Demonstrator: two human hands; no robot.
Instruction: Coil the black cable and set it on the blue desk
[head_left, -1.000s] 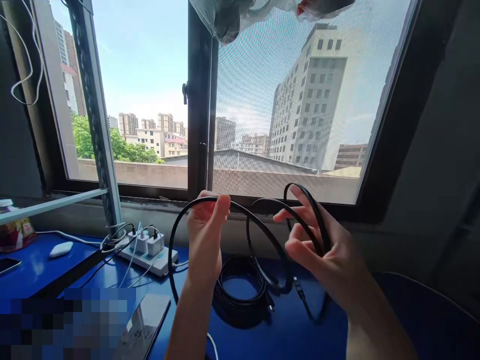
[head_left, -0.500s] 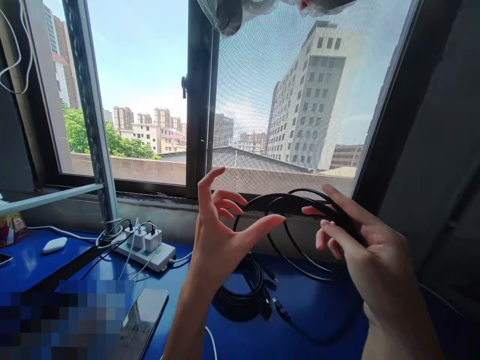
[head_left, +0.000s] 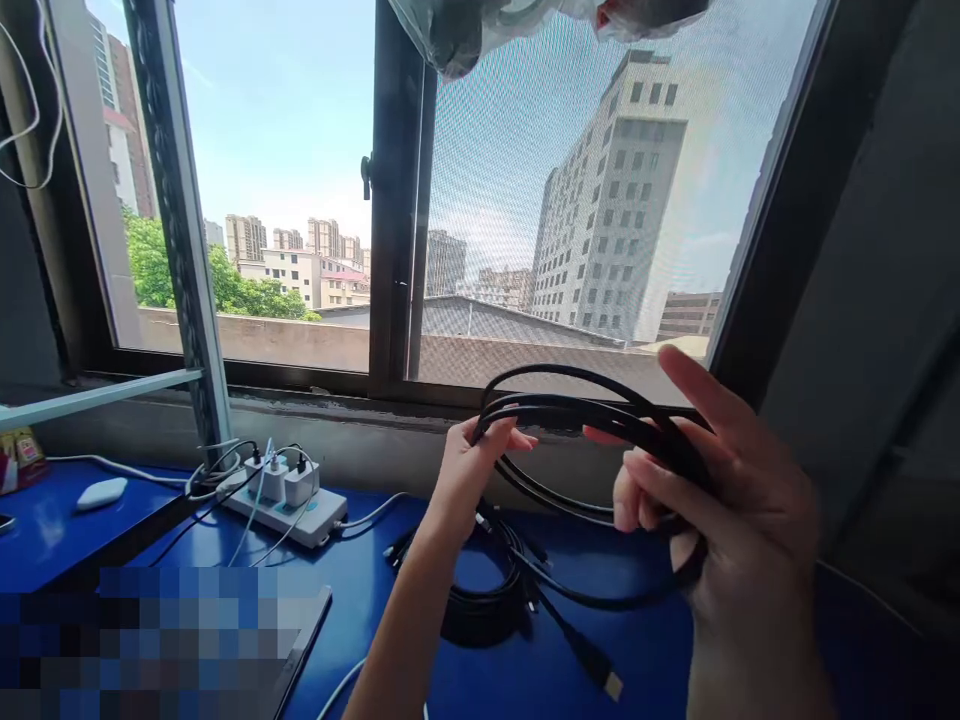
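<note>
Above the blue desk, a black cable (head_left: pixel 570 405) hangs in loose loops between my two hands. My left hand (head_left: pixel 480 445) is closed around the loops at their left end. At the right end, my right hand (head_left: pixel 720 480) grips the loops between thumb and fingers, its index finger stretched out. A cable end with a USB plug (head_left: pixel 596 665) dangles or lies below, in front of the loops. Beneath them on the desk rests another coiled black cable (head_left: pixel 487 600), partly hidden behind my left forearm.
A white power strip (head_left: pixel 300 510) with several chargers and thin cords stands left on the blue desk (head_left: pixel 375 610). A phone (head_left: pixel 304 640) lies at the lower left, partly pixelated. Further left is a white rounded object (head_left: pixel 103 494). A metal post (head_left: pixel 184 220) rises before the window.
My left hand has gone from open to closed on the left end of the cable loops. The loops are drawn closer together, and the USB plug has swung lower and to the right.
</note>
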